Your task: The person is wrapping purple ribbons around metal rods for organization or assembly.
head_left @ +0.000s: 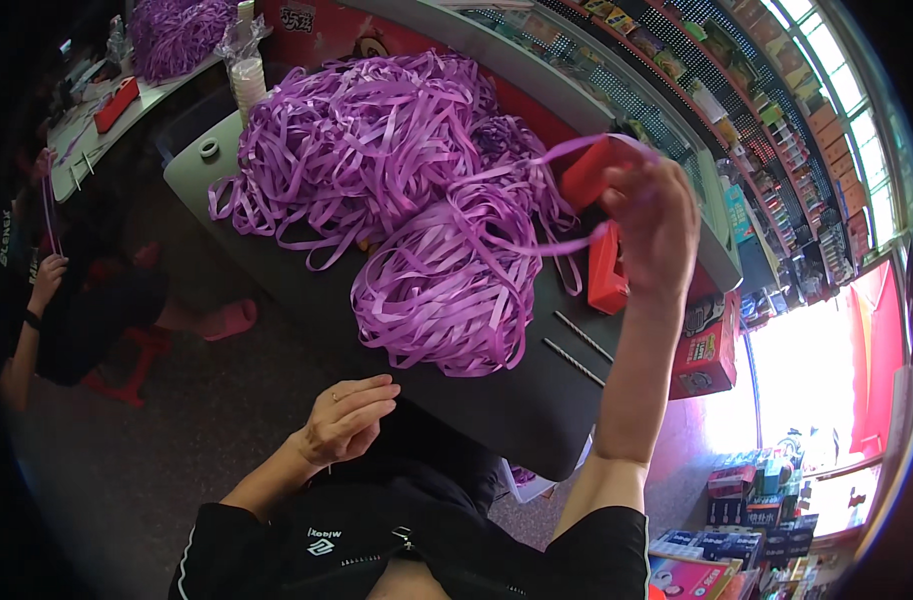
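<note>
A large tangled heap of purple ribbon (377, 150) covers much of the dark table (517, 410), with a rounder bundle of ribbon (447, 290) at its near side. My right hand (657, 215) is raised at the right of the heap, its fingers closed on a purple ribbon that loops back toward the pile; the fingers are partly smeared by motion. My left hand (352, 418) hovers before the table's near edge, fingers pressed together and curled, with no ribbon showing in them. Two twisted metal rods (577, 362) lie on the table below a red block-like holder (607, 270).
White tape roll (209, 148) and stacked cups (248, 85) stand at the table's far left. Beyond is a glass display counter (617, 90). At left, another person's hand (49, 275) holds ribbon near a second table (87, 125). Boxes (757, 515) are stacked at lower right.
</note>
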Demonstrator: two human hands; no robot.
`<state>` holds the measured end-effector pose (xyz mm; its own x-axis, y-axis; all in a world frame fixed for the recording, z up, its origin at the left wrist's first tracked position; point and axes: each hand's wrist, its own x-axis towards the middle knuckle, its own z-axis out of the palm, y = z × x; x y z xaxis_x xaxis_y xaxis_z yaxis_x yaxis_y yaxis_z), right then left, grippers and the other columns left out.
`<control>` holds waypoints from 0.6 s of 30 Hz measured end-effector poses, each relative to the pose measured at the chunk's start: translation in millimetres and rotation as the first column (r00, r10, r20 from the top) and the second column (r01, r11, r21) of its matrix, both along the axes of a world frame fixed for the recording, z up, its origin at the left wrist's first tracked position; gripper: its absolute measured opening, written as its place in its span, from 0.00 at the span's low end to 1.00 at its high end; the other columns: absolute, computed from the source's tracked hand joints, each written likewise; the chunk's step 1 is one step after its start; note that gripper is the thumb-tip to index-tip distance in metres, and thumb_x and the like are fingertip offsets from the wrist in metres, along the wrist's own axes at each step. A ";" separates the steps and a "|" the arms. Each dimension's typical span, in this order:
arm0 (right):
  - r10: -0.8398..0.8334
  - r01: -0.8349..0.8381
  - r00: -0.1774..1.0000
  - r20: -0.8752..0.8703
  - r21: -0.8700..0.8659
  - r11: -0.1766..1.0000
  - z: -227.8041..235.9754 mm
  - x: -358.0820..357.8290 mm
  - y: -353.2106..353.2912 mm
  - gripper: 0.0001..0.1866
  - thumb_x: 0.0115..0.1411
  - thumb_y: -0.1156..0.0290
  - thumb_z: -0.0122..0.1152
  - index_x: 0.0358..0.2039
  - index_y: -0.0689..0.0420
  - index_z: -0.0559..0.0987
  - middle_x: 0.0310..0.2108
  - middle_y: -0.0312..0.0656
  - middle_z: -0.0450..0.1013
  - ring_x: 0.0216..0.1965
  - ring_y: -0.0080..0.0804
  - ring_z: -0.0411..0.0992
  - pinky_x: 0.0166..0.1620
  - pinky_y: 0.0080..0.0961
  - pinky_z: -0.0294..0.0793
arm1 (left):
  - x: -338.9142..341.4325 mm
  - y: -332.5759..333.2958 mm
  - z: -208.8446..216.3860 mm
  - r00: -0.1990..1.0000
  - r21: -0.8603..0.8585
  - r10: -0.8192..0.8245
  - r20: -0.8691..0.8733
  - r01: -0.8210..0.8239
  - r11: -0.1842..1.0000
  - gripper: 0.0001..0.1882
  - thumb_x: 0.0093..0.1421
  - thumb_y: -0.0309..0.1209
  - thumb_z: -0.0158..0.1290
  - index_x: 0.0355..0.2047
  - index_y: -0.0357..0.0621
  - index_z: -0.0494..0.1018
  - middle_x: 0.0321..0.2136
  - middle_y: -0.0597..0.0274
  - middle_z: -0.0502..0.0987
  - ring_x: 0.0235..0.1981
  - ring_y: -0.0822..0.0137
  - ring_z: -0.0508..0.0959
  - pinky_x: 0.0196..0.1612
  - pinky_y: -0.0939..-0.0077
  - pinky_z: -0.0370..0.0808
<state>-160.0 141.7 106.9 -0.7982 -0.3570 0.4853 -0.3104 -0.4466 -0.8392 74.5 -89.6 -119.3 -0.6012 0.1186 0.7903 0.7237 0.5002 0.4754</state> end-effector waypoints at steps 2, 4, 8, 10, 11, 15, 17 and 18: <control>0.021 -0.020 1.000 0.009 -0.083 0.996 12.5 20.4 21.3 0.09 0.66 0.70 0.47 0.36 0.63 0.73 0.40 0.53 0.76 0.36 0.38 0.79 0.34 0.25 0.77 | -1.1 2.7 22.6 0.997 0.096 -0.068 -0.048 0.072 0.993 0.12 0.51 0.13 0.49 0.36 0.36 0.74 0.38 0.47 0.79 0.37 0.53 0.81 0.38 0.67 0.78; 0.052 -0.052 0.998 -0.019 -0.004 0.999 22.1 43.5 29.1 0.10 0.66 0.70 0.47 0.35 0.63 0.73 0.40 0.54 0.76 0.35 0.36 0.78 0.32 0.24 0.76 | -4.8 4.3 55.9 0.988 0.108 -0.142 -0.065 0.148 0.983 0.12 0.51 0.13 0.49 0.35 0.35 0.74 0.38 0.46 0.78 0.36 0.54 0.80 0.37 0.68 0.78; 0.070 -0.053 0.995 -0.070 0.216 0.975 20.8 85.7 45.0 0.12 0.66 0.68 0.48 0.35 0.65 0.73 0.40 0.58 0.75 0.32 0.33 0.78 0.30 0.20 0.74 | -34.4 36.7 106.5 0.973 0.285 -0.231 -0.023 0.227 0.931 0.18 0.53 0.16 0.53 0.46 0.34 0.70 0.45 0.46 0.75 0.47 0.55 0.77 0.46 0.69 0.75; 0.031 -0.006 0.995 -0.091 0.259 0.966 20.3 113.9 55.5 0.14 0.64 0.65 0.52 0.36 0.66 0.73 0.40 0.58 0.76 0.29 0.32 0.78 0.28 0.18 0.73 | -48.7 71.8 126.2 0.951 0.433 -0.302 0.071 0.244 0.868 0.26 0.54 0.22 0.58 0.53 0.36 0.66 0.48 0.51 0.74 0.51 0.59 0.73 0.49 0.70 0.73; 0.046 -0.021 0.995 -0.091 0.263 0.965 16.4 123.9 61.6 0.14 0.64 0.65 0.52 0.36 0.67 0.73 0.39 0.57 0.76 0.28 0.32 0.78 0.28 0.18 0.73 | -52.7 86.4 130.6 0.917 0.499 -0.374 0.137 0.263 0.826 0.30 0.54 0.24 0.60 0.57 0.38 0.63 0.48 0.53 0.73 0.53 0.62 0.71 0.50 0.70 0.71; -0.045 0.059 0.997 -0.061 0.240 0.969 8.2 162.5 91.1 0.14 0.62 0.66 0.54 0.36 0.67 0.73 0.37 0.57 0.76 0.26 0.32 0.77 0.26 0.18 0.73 | -53.5 124.8 118.4 0.493 0.613 -0.823 0.281 0.567 0.550 0.29 0.57 0.28 0.60 0.57 0.39 0.63 0.42 0.60 0.75 0.45 0.72 0.73 0.40 0.77 0.73; -0.151 0.168 0.985 -0.085 0.247 0.954 1.7 180.0 118.4 0.12 0.62 0.67 0.53 0.35 0.65 0.73 0.37 0.57 0.76 0.27 0.31 0.76 0.27 0.19 0.73 | -41.8 127.3 108.7 0.244 0.722 -0.885 0.397 0.512 0.465 0.25 0.58 0.27 0.59 0.54 0.39 0.66 0.38 0.61 0.77 0.39 0.74 0.75 0.39 0.79 0.73; -0.214 0.228 0.973 -0.080 0.247 0.942 -4.0 188.8 133.5 0.11 0.62 0.68 0.53 0.35 0.65 0.73 0.37 0.57 0.76 0.27 0.31 0.76 0.28 0.19 0.74 | -35.5 127.4 104.8 0.111 0.770 -0.893 0.436 0.468 0.434 0.23 0.58 0.26 0.58 0.53 0.39 0.67 0.36 0.61 0.78 0.37 0.75 0.75 0.38 0.80 0.72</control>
<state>28.8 275.2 102.9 -0.8477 -0.2907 0.4438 -0.4222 -0.1368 -0.8961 39.0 37.8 -14.5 -0.7042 0.6820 0.1977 -0.1023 -0.3730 0.9222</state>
